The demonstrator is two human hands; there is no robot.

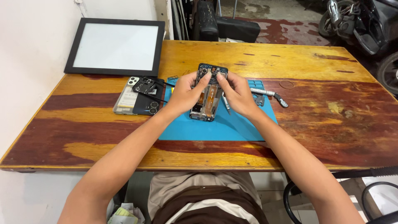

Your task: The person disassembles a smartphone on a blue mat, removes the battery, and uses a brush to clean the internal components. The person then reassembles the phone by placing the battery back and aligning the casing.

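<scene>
A small phone repair workshop, by the look of it: a worn wooden table (290,62) carries a blue repair mat (215,128), an opened phone (208,93), loose back covers (137,97) and a screwdriver (263,92). A framed panel (116,46) leans on the wall, and motorbikes (365,25) are parked on stained concrete just beyond.

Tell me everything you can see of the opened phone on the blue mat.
The opened black smartphone lies flat, back cover off, lengthwise away from the person on the blue rubber work mat. Its dark frame shows camera modules at the far end and orange-brown flex cables down the middle. The left hand and right hand flank it, fingertips meeting on its upper part. Finer internals are too small to tell.
</scene>
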